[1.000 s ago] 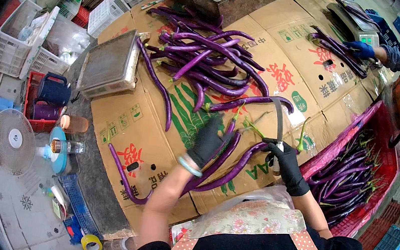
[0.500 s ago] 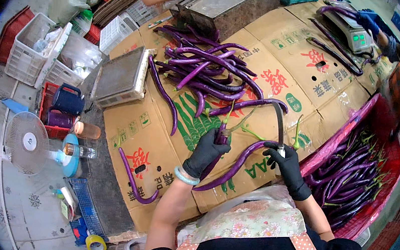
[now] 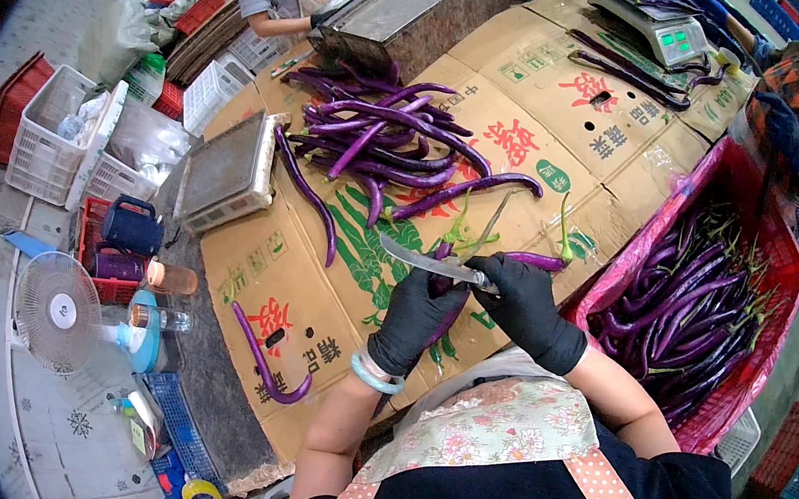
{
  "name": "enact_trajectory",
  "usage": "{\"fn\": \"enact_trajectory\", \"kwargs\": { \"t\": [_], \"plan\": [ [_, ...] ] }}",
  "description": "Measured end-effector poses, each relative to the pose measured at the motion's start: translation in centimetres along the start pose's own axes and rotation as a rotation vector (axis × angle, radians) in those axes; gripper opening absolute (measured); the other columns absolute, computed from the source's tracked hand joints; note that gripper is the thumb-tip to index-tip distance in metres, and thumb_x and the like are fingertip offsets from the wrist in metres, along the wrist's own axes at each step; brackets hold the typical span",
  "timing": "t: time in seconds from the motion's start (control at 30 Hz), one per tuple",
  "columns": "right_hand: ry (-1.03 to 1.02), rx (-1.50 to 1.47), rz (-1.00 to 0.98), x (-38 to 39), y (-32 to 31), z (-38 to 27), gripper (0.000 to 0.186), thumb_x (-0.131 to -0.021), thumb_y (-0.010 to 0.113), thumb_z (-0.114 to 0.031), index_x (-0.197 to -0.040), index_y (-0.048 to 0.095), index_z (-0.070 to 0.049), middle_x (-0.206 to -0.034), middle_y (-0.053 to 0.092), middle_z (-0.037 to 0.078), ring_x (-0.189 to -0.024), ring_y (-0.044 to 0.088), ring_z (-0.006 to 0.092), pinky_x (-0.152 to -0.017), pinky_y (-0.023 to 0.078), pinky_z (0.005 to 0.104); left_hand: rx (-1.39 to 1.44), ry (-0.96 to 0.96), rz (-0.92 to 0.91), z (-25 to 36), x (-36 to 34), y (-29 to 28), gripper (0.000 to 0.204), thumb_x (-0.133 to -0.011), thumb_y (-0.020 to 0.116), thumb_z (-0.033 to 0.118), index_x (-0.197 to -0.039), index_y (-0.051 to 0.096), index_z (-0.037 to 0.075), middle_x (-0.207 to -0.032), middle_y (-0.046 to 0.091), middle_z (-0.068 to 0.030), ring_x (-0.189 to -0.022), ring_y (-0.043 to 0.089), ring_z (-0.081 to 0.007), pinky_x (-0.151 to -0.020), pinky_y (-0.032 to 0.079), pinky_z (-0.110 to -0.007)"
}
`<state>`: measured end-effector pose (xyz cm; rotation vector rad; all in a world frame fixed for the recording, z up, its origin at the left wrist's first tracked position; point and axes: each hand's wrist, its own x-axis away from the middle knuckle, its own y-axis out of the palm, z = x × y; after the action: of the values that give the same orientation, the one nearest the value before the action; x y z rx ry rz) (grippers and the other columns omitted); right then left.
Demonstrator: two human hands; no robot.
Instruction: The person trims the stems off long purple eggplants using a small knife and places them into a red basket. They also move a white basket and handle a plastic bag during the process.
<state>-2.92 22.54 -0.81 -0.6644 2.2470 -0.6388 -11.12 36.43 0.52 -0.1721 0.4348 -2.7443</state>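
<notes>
My left hand, in a black glove, is closed around a purple eggplant whose green stem end points away from me. My right hand, also black-gloved, grips a knife. Its curved blade points left and lies across the upper part of the held eggplant, just above my left fingers. Whether it touches the skin I cannot tell. Beyond my right hand another eggplant lies partly hidden on the cardboard. A heap of long eggplants rests farther off.
Left of the heap stand a flat scale and single eggplants. A pink-lined bin of eggplants is at right. Across the table, a co-worker's blue-gloved hand is near another scale. A fan stands at left.
My right hand has swung left with the knife, from over the right-hand eggplant to beside my left hand. The blade now lies across the held eggplant. The view has shifted slightly.
</notes>
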Motion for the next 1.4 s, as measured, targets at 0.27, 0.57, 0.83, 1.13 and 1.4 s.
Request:
{"fn": "enact_trajectory", "kwargs": {
  "t": [0.27,0.57,0.83,1.13,1.4],
  "plan": [
    [0.069,0.069,-0.029,1.1,1.5,2.6,0.025,-0.068,0.064,-0.009,-0.093,0.060,-0.011,-0.074,0.059,0.011,-0.067,0.059,0.0296,-0.056,0.046,0.0366,0.149,-0.208,-0.225,2.3,1.3,-1.7,0.029,-0.081,0.059,0.013,-0.106,0.051,0.000,-0.067,0.051,0.0001,-0.058,0.046,-0.0067,-0.052,0.038,-0.021],
    [0.097,-0.166,-0.074,1.2,1.0,1.9,0.019,-0.072,0.066,-0.018,-0.087,0.060,-0.009,-0.073,0.059,0.013,-0.067,0.059,0.0321,-0.054,0.044,0.0385,0.084,-0.174,-0.230,0.9,2.3,-2.2,0.034,-0.080,0.059,0.016,-0.110,0.050,0.001,-0.072,0.053,-0.0013,-0.062,0.047,-0.0090,-0.057,0.041,-0.024],
    [0.062,0.104,-0.169,0.3,1.7,2.0,0.022,-0.071,0.065,-0.015,-0.092,0.060,-0.010,-0.075,0.061,0.012,-0.068,0.060,0.0303,-0.057,0.046,0.0370,-0.013,-0.167,-0.274,1.0,2.5,-3.0,0.040,-0.081,0.059,0.017,-0.116,0.048,0.001,-0.076,0.052,-0.0021,-0.065,0.046,-0.0100,-0.061,0.042,-0.025],
    [0.355,-0.186,-0.170,4.5,2.5,8.3,0.018,-0.078,0.062,-0.016,-0.093,0.063,-0.008,-0.078,0.063,0.014,-0.069,0.062,0.0281,-0.060,0.048,0.0344,0.499,0.065,0.355,4.7,3.5,-11.6,0.019,-0.080,0.055,0.019,-0.092,0.053,0.004,-0.073,0.051,-0.0001,-0.061,0.048,-0.0091,-0.053,0.037,-0.021],
    [0.538,-1.278,-0.470,0.9,1.5,0.8,0.049,-0.090,0.044,-0.039,-0.125,0.047,-0.005,-0.111,0.058,0.011,-0.094,0.058,0.0159,-0.081,0.045,0.0281,1.222,0.468,0.407,1.9,-0.4,-17.3,0.027,-0.087,0.050,0.023,-0.100,0.050,-0.001,-0.070,0.048,-0.0045,-0.062,0.048,-0.0131,-0.059,0.042,-0.025]
  ]
}}
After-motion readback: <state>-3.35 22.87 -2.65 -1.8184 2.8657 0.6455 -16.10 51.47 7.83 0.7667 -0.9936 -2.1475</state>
